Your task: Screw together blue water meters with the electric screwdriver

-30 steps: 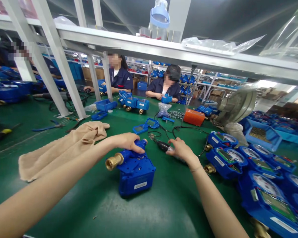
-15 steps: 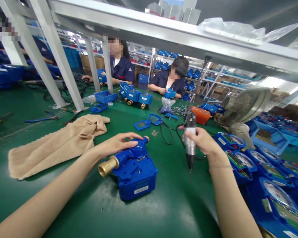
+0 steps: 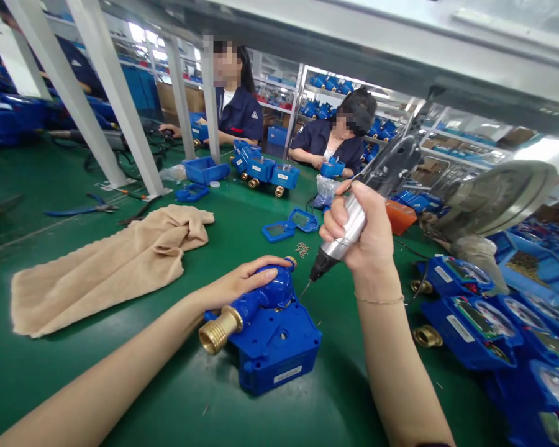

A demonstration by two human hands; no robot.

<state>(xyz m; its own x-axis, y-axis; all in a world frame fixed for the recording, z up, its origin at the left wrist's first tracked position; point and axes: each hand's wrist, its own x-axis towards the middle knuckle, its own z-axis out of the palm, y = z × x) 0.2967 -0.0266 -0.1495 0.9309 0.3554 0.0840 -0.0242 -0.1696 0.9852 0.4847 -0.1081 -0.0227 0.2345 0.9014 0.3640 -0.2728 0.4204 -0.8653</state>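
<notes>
Fingers [image 3: 339,212] of the right hand [image 3: 371,228] wrap an electric screwdriver [image 3: 352,227], bit [image 3: 306,288] beside the water meter [image 3: 279,338] that the left hand [image 3: 235,283] clasps on the desk [image 3: 168,397]; screwdriving looks unfinished, loose screws [image 3: 302,249] lying beyond.

Bright light glosses the green table [image 3: 177,397] (edges look stretched).

From here I can't tell whether the screwdriver bit [image 3: 306,287] touches the blue meter [image 3: 279,341]. The left hand [image 3: 243,280] covers part of its dome [image 3: 281,292], and the nearest open meter [image 3: 524,397] at right runs out of sight
</notes>
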